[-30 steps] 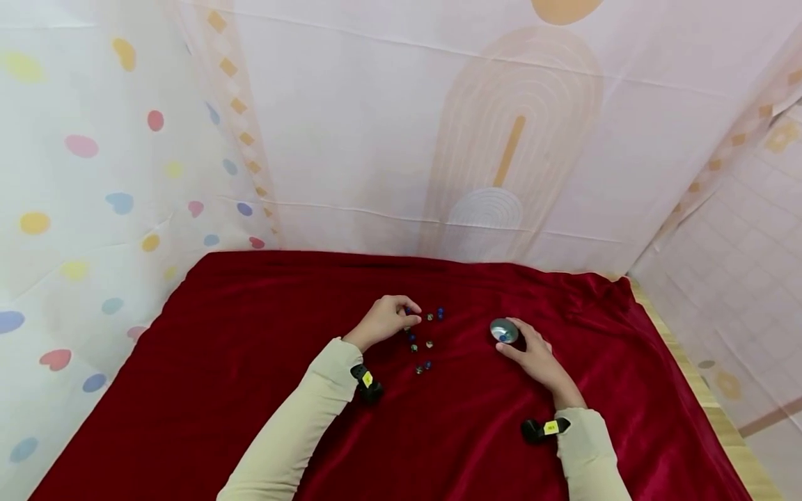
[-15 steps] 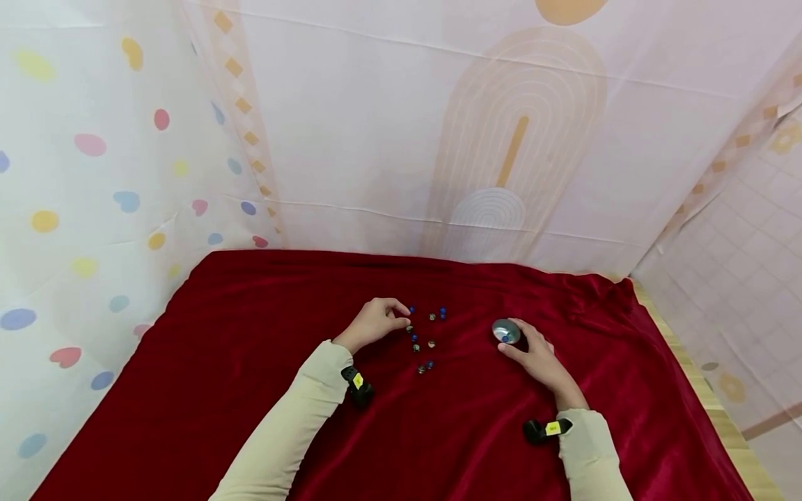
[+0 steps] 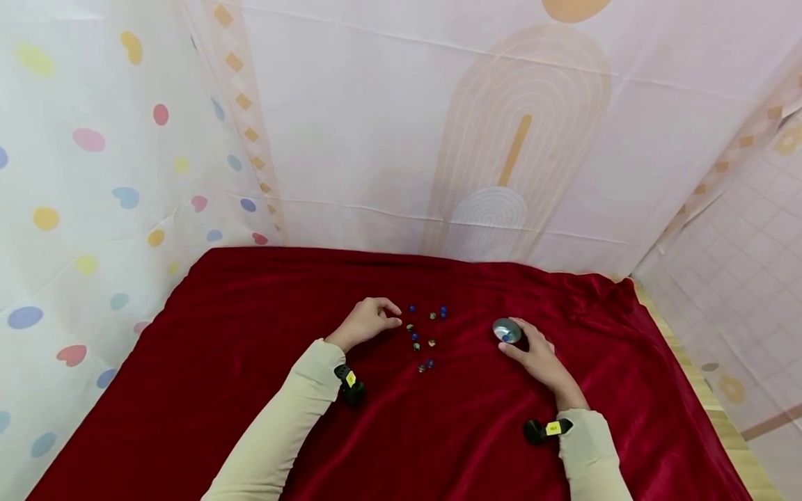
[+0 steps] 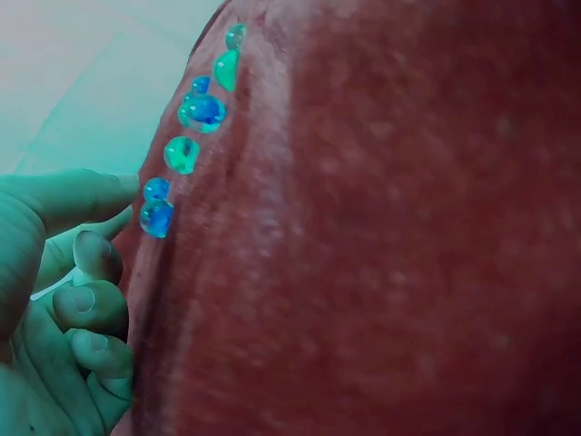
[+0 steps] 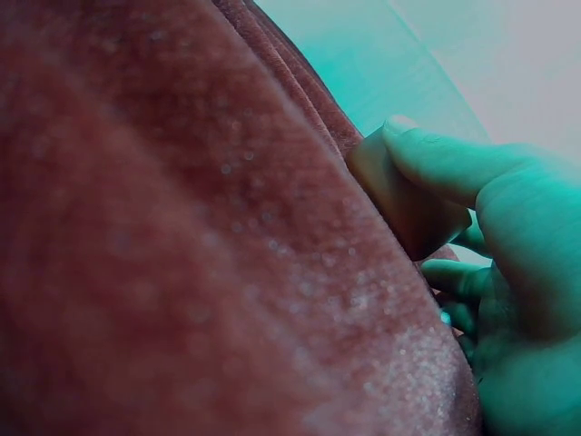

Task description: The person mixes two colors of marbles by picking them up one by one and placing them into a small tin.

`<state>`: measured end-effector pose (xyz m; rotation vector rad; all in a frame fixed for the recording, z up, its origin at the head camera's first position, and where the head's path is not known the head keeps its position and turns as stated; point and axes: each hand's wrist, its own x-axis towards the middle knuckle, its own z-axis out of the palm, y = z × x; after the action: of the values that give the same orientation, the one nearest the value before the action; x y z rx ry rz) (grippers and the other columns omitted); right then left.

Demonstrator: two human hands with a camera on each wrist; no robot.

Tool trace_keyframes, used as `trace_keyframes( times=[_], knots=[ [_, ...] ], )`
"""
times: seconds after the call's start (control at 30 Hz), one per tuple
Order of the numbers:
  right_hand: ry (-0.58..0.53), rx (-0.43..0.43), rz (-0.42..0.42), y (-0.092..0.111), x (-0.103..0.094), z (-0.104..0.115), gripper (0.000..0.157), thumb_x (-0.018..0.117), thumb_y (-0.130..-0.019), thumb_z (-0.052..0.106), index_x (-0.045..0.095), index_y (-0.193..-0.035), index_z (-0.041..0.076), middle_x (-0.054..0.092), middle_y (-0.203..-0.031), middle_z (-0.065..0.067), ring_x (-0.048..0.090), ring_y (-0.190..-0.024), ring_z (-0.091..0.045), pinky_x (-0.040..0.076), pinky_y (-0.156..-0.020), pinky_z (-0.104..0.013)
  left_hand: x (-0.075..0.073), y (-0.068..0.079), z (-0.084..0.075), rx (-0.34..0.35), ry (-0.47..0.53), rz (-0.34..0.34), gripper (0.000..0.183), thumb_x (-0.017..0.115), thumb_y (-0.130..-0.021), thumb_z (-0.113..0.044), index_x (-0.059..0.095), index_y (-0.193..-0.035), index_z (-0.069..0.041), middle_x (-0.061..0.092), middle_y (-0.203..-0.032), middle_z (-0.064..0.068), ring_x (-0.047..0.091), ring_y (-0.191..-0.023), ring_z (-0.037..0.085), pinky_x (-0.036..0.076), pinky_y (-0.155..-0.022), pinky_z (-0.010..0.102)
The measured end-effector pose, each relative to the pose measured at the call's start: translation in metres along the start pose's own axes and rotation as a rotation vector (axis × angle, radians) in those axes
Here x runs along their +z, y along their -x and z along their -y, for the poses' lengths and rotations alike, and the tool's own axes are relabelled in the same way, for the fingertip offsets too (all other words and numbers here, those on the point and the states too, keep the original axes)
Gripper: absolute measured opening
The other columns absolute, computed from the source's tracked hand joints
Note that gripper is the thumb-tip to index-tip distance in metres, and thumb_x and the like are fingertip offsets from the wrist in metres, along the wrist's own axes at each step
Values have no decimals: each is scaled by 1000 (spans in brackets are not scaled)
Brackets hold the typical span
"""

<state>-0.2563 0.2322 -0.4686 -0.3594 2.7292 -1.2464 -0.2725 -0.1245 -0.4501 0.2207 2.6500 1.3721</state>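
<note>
Several small glass marbles lie on the red cloth in the middle of the head view, some blue, such as the far-left marble (image 3: 412, 308), and some clear with coloured swirls, such as a clear marble (image 3: 431, 342). My left hand (image 3: 366, 323) is just left of them, thumb and index apart with nothing between them; in the left wrist view its other fingers curl loosely. To the right, my right hand (image 3: 535, 353) grips a small shiny metal cup (image 3: 505, 327) by its side, mouth tilted towards me. A blue marble (image 3: 506, 338) sits inside. The right wrist view shows the cup's outer wall (image 5: 408, 204) at the cloth.
Red velvet cloth (image 3: 313, 278) with soft folds covers the table. A strip of bare wood (image 3: 683, 348) shows along the right edge. Patterned curtains hang behind and on both sides. Each wrist carries a black strapped camera.
My left hand has drawn back leftward from the marbles, uncovering the far-left blue marble and a clear one. The right hand and the cup have stayed in place.
</note>
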Motion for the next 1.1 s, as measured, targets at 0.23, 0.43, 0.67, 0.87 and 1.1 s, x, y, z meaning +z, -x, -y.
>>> trace_keyframes(
  times=[0.23, 0.43, 0.67, 0.87, 1.1],
  knots=[
    [1, -19, -13, -2, 0, 0, 63, 63, -93, 32, 37, -145, 6, 35, -150, -22, 27, -137, -41, 10, -108, -60, 0, 1, 2, -23, -48, 4, 22, 70, -87, -22, 71, -106, -11, 57, -70, 2, 49, -62, 15, 40, -59, 26],
    [-3, -28, -13, -3, -1, 1, 62, 63, -93, 31, 37, -145, 6, 35, -149, -22, 28, -137, -41, 10, -108, -60, 0, 0, 4, -42, -95, -2, 24, 72, -85, -26, 71, -106, -14, 58, -74, 1, 51, -64, 15, 40, -59, 27],
    [16, -3, -9, -3, -1, 1, 65, 62, -93, 33, 35, -146, 6, 33, -151, -22, 25, -139, -41, 8, -110, -61, 0, 0, 6, -52, -63, 2, 24, 72, -86, -25, 71, -107, -13, 58, -73, 1, 51, -65, 15, 41, -60, 27],
    [23, 3, -13, -3, -1, 0, 65, 63, -93, 32, 35, -146, 6, 33, -151, -22, 25, -140, -41, 8, -110, -61, 2, -1, 8, -48, -64, -1, 24, 73, -85, -25, 72, -106, -13, 57, -72, 0, 49, -63, 15, 40, -60, 27],
    [21, 1, -13, -3, 1, -2, 66, 63, -93, 31, 34, -146, 5, 33, -151, -23, 26, -140, -41, 8, -110, -60, 4, -1, 12, -44, -46, -12, 22, 72, -85, -23, 72, -105, -12, 56, -67, 0, 48, -59, 14, 40, -58, 26]
  ],
)
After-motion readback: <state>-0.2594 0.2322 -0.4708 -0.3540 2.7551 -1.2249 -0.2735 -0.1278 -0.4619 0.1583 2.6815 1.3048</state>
